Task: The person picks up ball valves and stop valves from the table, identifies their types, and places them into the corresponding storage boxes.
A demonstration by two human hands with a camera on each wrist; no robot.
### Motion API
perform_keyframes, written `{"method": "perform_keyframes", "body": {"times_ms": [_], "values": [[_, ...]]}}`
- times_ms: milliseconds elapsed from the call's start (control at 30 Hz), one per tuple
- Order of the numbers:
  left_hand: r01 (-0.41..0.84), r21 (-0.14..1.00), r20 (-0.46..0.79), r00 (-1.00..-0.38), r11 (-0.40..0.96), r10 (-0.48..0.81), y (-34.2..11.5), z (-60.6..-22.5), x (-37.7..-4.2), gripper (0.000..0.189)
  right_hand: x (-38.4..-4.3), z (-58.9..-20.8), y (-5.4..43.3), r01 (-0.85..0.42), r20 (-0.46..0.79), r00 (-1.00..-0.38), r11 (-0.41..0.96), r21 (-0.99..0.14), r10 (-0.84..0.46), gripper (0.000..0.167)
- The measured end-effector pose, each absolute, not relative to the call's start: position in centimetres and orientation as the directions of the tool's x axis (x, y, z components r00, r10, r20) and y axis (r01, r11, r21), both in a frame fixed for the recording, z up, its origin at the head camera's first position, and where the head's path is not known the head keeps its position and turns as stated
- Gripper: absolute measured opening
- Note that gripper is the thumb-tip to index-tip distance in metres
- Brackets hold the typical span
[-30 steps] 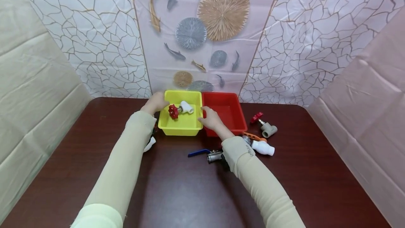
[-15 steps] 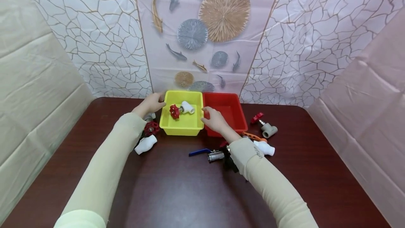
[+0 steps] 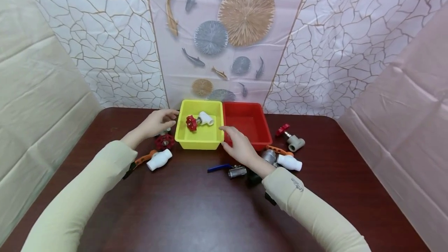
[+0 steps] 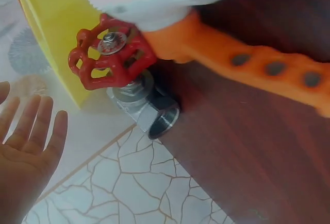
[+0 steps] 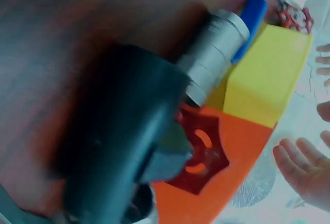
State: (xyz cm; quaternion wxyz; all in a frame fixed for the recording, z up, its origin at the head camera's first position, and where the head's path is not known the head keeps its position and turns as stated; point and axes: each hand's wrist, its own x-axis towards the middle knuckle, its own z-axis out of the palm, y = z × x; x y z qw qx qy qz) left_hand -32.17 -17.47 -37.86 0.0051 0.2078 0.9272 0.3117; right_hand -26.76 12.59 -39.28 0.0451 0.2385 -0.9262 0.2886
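Note:
In the head view, my left hand (image 3: 155, 123) is just left of the yellow bin (image 3: 199, 145), fingers extended toward its rim. My right hand (image 3: 241, 147) hovers at the bin's right front corner, fingertips near the edge. Neither hand holds anything. Inside the bin lies a white pipe valve (image 3: 205, 118) with a red handwheel. Below my left hand are a metal valve (image 4: 147, 108) with a red handwheel and a white ball valve (image 3: 159, 160) with an orange lever. A metal ball valve (image 3: 238, 172) with a blue lever lies before the bins.
A red bin (image 3: 249, 125) adjoins the yellow one. To its right lie a grey valve (image 3: 296, 143) with a red handwheel and another white ball valve (image 3: 289, 162). A thick black pipe piece (image 5: 129, 121) lies under my right wrist. Patterned cloth walls (image 3: 115, 30) enclose the table.
My left hand has drawn away from the yellow bin, left and toward me, uncovering the valves there. My right hand has shifted slightly back toward me. The bins and valves stay in place.

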Motion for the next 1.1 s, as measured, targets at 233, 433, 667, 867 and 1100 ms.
{"method": "perform_keyframes", "body": {"times_ms": [233,433,667,867,1100], "values": [[0.440,0.599,0.218,-0.894,0.669,0.392,-19.6,-37.7,-28.0,0.034,-25.2,-40.1,11.9,-0.601,0.238,-0.799,0.709,-0.370,-0.553,0.041],[0.491,0.538,0.314,-0.871,0.685,0.378,-21.8,-37.7,-24.6,0.031,-24.3,-39.9,9.9,-0.675,0.217,-0.736,0.671,-0.306,-0.642,0.041],[0.521,0.474,0.366,-0.850,0.710,0.379,-23.7,-39.1,-22.3,0.027,-23.9,-39.4,6.7,-0.721,0.192,-0.689,0.636,-0.275,-0.699,0.044],[0.510,0.429,0.423,-0.843,0.746,0.333,-24.8,-39.9,-20.7,0.026,-23.4,-39.5,3.4,-0.741,0.136,-0.661,0.613,-0.274,-0.738,0.047],[0.506,0.394,0.461,-0.831,0.767,0.311,-25.2,-40.4,-19.4,0.026,-23.3,-40.9,-1.0,-0.732,0.104,-0.675,0.643,-0.227,-0.731,0.048]]}}
